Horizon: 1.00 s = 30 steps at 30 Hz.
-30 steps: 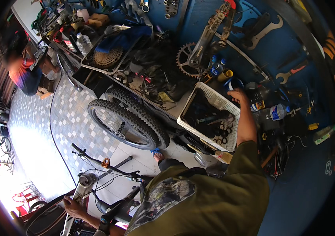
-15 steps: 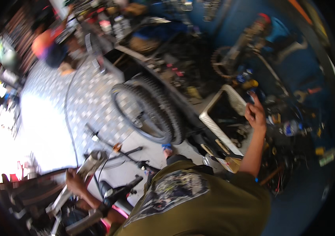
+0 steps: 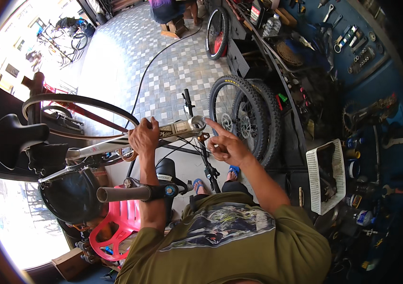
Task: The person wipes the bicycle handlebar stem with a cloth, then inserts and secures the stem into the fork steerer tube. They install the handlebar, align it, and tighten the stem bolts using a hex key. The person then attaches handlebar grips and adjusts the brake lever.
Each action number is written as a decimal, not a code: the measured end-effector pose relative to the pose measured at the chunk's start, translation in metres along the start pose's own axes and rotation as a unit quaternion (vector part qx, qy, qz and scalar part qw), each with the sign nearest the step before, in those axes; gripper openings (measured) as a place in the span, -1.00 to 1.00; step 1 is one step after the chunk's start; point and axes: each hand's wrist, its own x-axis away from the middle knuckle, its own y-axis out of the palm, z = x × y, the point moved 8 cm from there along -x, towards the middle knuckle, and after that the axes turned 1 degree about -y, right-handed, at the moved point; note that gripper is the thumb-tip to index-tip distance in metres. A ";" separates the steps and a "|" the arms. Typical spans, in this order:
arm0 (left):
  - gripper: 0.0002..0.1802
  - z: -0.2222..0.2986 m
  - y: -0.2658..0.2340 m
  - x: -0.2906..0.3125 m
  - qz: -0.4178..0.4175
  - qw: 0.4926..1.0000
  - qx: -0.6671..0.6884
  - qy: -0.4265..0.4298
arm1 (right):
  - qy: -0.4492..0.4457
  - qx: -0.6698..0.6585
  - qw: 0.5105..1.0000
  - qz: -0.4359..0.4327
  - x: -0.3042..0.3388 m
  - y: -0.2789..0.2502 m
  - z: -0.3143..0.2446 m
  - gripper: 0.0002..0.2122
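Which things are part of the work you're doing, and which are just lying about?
Part of the work, it seems:
- Silver bike frame, gripped by the left hand
- Its round open end, with a finger of the right hand at it

Just lying about, probably, since neither hand touches them:
- White basket
- Knobbly black tyres
- Pinkish-red chair

pink plastic chair [image 3: 133, 210] at lower left, cardboard box [image 3: 69, 263] near it. two wheels with knobbly tyres [image 3: 227, 122] side by side, one partly hidden; third wheel [image 3: 226, 35] beyond. dark cable [image 3: 141, 85] across patterned tile floor [image 3: 111, 71]. clear bottle [image 3: 272, 26] upper right; wrench [image 3: 328, 13] on blue wall panel [image 3: 376, 38], crankset [image 3: 371, 111] lower down.
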 end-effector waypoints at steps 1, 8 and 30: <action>-0.59 -0.001 0.001 0.000 -0.003 1.000 0.003 0.000 | 0.006 -0.006 1.000 0.022 -0.007 0.000 0.008 -0.22; -0.55 -0.004 0.005 0.000 -0.034 0.999 0.020 0.006 | -0.007 0.003 0.997 0.071 -0.029 0.001 0.034 -0.17; -0.59 -0.002 0.000 0.002 0.009 0.999 0.032 0.028 | -0.006 0.413 0.890 0.194 -0.046 -0.022 0.003 -0.48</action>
